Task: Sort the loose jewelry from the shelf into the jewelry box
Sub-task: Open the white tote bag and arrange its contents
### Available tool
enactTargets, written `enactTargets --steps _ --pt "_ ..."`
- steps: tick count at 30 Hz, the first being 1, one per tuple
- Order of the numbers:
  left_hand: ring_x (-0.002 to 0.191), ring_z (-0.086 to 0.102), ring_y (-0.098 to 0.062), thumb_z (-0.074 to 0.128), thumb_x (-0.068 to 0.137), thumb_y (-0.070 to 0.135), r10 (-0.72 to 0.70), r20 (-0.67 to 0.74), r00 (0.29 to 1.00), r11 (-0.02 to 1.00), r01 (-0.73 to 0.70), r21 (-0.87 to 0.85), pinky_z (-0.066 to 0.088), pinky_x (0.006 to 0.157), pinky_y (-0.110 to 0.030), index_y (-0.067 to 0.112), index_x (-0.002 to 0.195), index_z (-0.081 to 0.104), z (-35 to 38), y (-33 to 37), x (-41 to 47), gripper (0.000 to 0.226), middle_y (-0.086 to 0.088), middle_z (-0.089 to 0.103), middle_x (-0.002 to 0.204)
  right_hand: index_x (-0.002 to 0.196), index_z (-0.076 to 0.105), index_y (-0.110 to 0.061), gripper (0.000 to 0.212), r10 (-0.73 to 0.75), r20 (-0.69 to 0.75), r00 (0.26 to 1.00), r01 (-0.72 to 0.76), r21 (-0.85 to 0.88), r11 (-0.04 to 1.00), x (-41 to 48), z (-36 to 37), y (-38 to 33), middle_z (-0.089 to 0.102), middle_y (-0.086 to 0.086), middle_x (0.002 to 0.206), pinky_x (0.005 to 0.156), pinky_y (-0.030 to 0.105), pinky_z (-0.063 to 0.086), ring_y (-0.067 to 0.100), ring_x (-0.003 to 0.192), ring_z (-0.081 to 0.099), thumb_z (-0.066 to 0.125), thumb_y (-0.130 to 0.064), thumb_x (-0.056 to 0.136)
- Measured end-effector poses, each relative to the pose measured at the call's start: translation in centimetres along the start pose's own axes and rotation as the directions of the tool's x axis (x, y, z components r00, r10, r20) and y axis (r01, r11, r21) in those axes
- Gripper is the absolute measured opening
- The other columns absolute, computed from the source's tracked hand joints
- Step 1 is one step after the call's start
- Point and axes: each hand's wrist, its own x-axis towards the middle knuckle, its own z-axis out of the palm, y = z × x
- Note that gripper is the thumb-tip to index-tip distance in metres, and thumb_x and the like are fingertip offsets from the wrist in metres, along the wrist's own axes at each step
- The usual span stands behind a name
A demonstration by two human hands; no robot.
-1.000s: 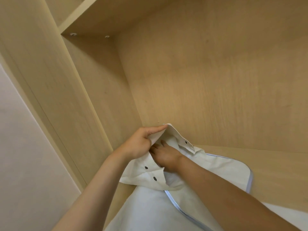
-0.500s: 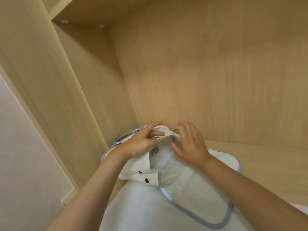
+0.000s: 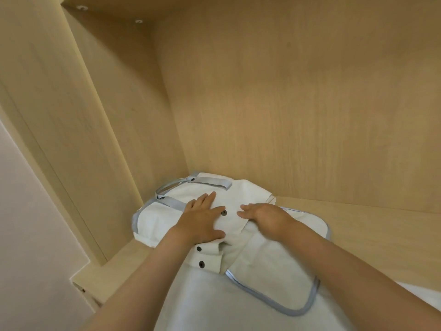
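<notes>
A white fabric bag [image 3: 248, 194] with grey straps and dark snap buttons lies on the wooden shelf [image 3: 372, 235], pushed into the back left corner. My left hand [image 3: 202, 220] lies flat on its folded flap, fingers straight. My right hand [image 3: 265, 216] presses the flap beside it, fingers pointing left. No jewelry and no jewelry box show in the head view.
The shelf compartment's left side panel [image 3: 114, 149] and back panel [image 3: 298, 115] close in the bag. A grey-edged white flap [image 3: 274, 278] spreads toward me. Bare wood lies to the right of the bag. An upper shelf [image 3: 119, 10] is overhead.
The raised flap that my left hand pinched has been folded down. My right hand came out from under it. Both hands now lie flat on the bag, whose grey straps have come into view.
</notes>
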Motion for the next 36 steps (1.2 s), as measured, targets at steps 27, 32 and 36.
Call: enactTargets --steps 27,32,36 --pt "0.14 0.038 -0.011 0.047 0.099 0.051 0.19 0.09 0.978 0.855 -0.12 -0.504 0.027 0.112 -0.025 0.036 0.151 0.036 -0.8 11.9 -2.7 0.055 0.011 0.04 0.154 0.114 0.075 -0.029 0.038 -0.022 -0.306 0.952 0.026 0.009 1.0 -16.5 -4.8 1.3 0.072 -0.013 0.117 0.095 0.027 0.049 0.009 0.109 0.064 0.057 -0.018 0.082" --pt "0.124 0.055 -0.014 0.046 0.104 0.025 0.004 -0.099 0.995 0.886 -0.05 -0.462 0.038 0.098 -0.021 0.025 0.133 0.059 -4.3 5.6 -1.1 0.032 0.005 0.06 0.136 0.108 0.076 -0.019 0.031 -0.106 -0.382 0.918 0.092 -0.055 0.994 -12.6 -6.5 0.0 0.072 -0.001 0.103 0.08 0.035 0.056 0.022 0.093 0.068 0.065 -0.002 0.084" --pt "0.133 0.043 -0.022 0.056 0.097 0.028 -0.14 -0.168 0.976 0.965 0.096 -0.243 0.037 0.107 -0.035 0.025 0.134 0.057 -4.1 1.1 0.4 0.037 0.001 0.052 0.142 0.108 0.075 -0.013 0.03 -0.175 -0.469 0.866 0.152 -0.087 0.985 -8.1 -6.9 -1.5 0.067 0.004 0.095 0.068 0.036 0.057 0.024 0.084 0.065 0.069 0.0 0.082"
